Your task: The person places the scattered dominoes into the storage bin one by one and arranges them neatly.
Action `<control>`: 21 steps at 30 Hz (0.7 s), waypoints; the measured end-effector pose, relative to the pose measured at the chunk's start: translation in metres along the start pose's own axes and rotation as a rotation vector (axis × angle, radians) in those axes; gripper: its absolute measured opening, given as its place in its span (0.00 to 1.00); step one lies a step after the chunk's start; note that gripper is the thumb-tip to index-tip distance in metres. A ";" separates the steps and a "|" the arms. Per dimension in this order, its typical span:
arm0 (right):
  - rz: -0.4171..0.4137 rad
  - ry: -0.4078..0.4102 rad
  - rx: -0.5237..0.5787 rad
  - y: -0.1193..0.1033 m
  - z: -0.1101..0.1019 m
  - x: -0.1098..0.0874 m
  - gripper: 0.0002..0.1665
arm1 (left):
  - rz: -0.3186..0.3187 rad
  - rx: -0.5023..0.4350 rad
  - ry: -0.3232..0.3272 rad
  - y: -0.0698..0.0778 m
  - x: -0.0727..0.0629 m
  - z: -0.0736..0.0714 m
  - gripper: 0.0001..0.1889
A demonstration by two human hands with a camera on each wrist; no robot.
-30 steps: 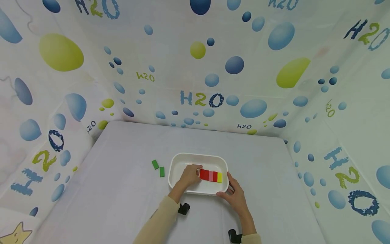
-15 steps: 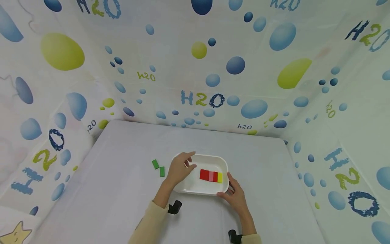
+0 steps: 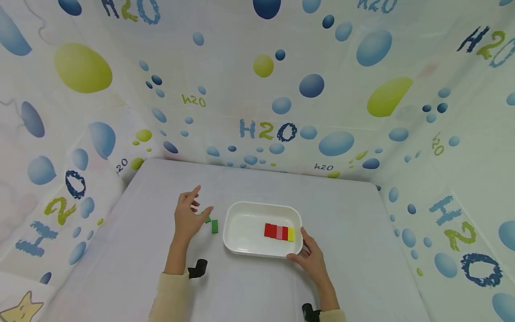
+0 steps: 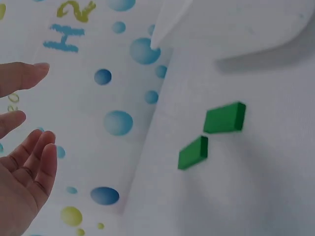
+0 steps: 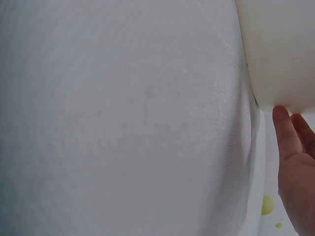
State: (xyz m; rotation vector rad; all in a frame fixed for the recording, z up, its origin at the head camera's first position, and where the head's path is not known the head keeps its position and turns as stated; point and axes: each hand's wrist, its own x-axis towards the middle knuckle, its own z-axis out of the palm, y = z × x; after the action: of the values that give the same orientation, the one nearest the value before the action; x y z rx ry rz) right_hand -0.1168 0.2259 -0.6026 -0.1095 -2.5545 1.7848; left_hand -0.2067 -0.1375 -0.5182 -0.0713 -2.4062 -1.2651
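Note:
My left hand [image 3: 187,219] hovers over the left part of the table, fingers spread and thumb apart, with nothing held. Beneath its thumb lies a green block [image 3: 207,219], partly hidden; a second green block [image 3: 215,226] is just to the right. The left wrist view shows both, one green block [image 4: 224,118] beside the other green block [image 4: 193,153]. My right hand [image 3: 314,264] grips the front right corner of a white tray [image 3: 245,243], thumb at the front wall, fingers at the right side. Inside, red blocks [image 3: 270,230], a pink block [image 3: 279,232] and a yellow block [image 3: 291,235] form a row.
A white cloth covers the table [image 3: 354,250]. Patterned curtains [image 3: 225,80] enclose it at the back and both sides. Each wrist wears a black camera, such as the left wrist camera [image 3: 198,269].
My left hand has let go of the left end of the block row and moved left, out of the tray, to above the green blocks. The right hand has stayed at the tray's corner.

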 end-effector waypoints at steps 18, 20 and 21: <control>-0.038 0.017 -0.006 0.003 0.002 0.000 0.55 | -0.282 0.014 -0.178 -0.084 -0.020 -0.005 0.45; -0.051 0.024 -0.015 0.004 0.002 0.000 0.55 | -0.295 0.036 -0.212 -0.090 -0.023 -0.001 0.45; -0.057 0.027 -0.020 0.004 0.002 0.000 0.55 | -0.303 0.051 -0.229 -0.093 -0.023 0.001 0.45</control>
State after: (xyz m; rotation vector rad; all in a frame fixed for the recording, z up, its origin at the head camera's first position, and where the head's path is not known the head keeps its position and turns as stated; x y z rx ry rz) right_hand -0.1169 0.2253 -0.6072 -0.0591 -2.5309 1.7263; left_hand -0.2078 -0.1871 -0.5999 0.1799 -2.7232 -1.3894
